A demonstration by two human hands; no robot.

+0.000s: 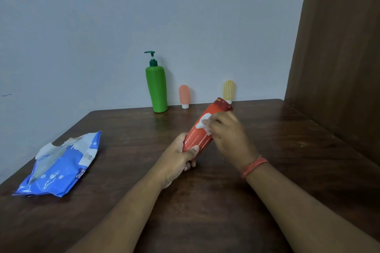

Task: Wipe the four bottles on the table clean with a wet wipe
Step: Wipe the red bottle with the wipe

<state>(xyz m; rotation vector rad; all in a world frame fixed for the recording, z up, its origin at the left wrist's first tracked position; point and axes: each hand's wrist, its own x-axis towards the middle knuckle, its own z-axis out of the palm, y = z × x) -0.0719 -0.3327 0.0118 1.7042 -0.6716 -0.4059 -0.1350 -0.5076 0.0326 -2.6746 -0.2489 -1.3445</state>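
Note:
My left hand [181,157] grips the lower end of a red bottle [202,131], held tilted above the table with its top pointing away to the right. My right hand [225,131] presses a white wet wipe [203,122] against the bottle's side. Against the back wall stand a tall green pump bottle [157,88], a small peach tube bottle [184,95] on its white cap, and a small yellow ribbed bottle [229,89], partly hidden behind the red bottle's top.
A blue wet wipe pack [59,167] lies open at the left of the dark wooden table [287,150], a wipe poking out of it. A brown wooden panel [339,57] rises along the table's right side. A pale wall runs behind.

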